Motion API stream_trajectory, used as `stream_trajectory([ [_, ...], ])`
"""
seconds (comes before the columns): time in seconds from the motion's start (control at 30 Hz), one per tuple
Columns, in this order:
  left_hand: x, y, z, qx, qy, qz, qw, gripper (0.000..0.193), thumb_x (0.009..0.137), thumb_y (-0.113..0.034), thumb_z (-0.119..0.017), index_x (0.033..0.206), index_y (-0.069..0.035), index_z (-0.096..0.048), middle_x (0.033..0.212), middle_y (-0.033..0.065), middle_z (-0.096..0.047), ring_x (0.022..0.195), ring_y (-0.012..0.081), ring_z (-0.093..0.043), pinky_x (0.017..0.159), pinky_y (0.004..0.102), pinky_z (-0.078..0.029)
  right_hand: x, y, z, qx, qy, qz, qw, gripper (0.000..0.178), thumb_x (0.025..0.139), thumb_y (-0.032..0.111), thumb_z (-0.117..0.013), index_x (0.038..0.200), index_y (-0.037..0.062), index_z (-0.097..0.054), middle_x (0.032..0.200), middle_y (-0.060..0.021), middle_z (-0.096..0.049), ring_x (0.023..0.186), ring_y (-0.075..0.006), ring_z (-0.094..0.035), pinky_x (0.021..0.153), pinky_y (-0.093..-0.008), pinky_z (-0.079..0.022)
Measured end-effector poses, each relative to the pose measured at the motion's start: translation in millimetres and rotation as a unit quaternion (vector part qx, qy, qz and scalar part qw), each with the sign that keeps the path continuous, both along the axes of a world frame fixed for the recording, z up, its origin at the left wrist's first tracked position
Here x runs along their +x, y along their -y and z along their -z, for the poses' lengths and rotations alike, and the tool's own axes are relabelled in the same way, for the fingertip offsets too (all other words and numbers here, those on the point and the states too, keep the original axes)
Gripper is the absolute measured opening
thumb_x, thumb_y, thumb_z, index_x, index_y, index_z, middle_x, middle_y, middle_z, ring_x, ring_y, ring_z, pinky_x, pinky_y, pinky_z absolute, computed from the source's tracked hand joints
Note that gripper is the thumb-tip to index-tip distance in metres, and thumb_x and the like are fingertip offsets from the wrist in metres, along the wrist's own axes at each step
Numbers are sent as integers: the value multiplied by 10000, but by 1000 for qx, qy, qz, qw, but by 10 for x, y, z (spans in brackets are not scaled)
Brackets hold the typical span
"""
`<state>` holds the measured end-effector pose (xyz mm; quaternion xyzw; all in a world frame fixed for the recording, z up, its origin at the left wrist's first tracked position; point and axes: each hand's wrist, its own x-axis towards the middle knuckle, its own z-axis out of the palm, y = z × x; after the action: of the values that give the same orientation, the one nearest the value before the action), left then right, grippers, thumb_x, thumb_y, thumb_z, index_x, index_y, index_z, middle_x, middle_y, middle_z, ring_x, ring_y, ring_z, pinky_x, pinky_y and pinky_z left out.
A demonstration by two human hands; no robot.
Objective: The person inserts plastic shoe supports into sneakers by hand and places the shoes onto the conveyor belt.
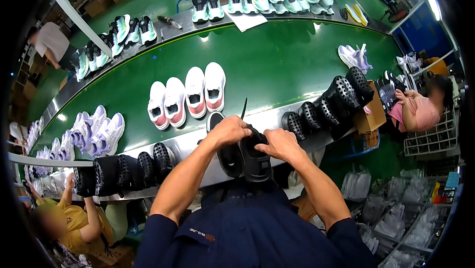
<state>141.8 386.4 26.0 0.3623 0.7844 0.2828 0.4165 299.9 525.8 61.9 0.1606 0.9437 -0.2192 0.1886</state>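
Note:
A black shoe [256, 163] stands right in front of me at the bench edge, heel toward my body. At its upper opening, the fingers of my left hand [228, 132] are closed in a pinch. From beside those fingers a thin dark strip [245, 107] points upward; whether it is a lace or a tool I cannot tell. My right hand [282, 145] grips the right side of the same shoe, thumb at the opening. Against its left side rests a second black shoe [228, 161], partly under my left wrist.
Pink-and-white shoes [195, 92] sit on the green belt [267, 65] ahead. Black shoe forms [309, 114] line the metal ledge on the right, more black forms [146, 168] on the left. Co-workers sit on both sides. A cardboard box [371, 112] stands right.

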Motion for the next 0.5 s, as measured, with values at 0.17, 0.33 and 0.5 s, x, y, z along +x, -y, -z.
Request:
stream_trajectory([
  [0.17,-101,-3,236,-4,138,-59,989,368,944,-294,-676,732,4,-635,608,5,-474,559,118,-406,505,348,-333,14,40,172,-26,-67,49,996,369,978,345,-577,908,-6,-667,872,-254,-699,859,-444,-680,776,-529,-520],
  [0.33,-87,35,239,32,227,-49,972,373,990,-312,-639,729,-46,-616,636,-57,-434,594,84,-368,518,302,-289,61,-78,207,-48,-51,61,996,379,984,348,-567,914,-13,-657,900,-257,-695,888,-461,-665,794,-541,-508],
  [0.5,-50,37,322,65,188,-46,979,411,996,-323,-624,721,-20,-594,643,-44,-427,631,90,-377,555,318,-312,75,-113,197,-58,-62,61,994,390,998,363,-545,927,-9,-637,883,-262,-680,901,-460,-656,790,-548,-499],
])
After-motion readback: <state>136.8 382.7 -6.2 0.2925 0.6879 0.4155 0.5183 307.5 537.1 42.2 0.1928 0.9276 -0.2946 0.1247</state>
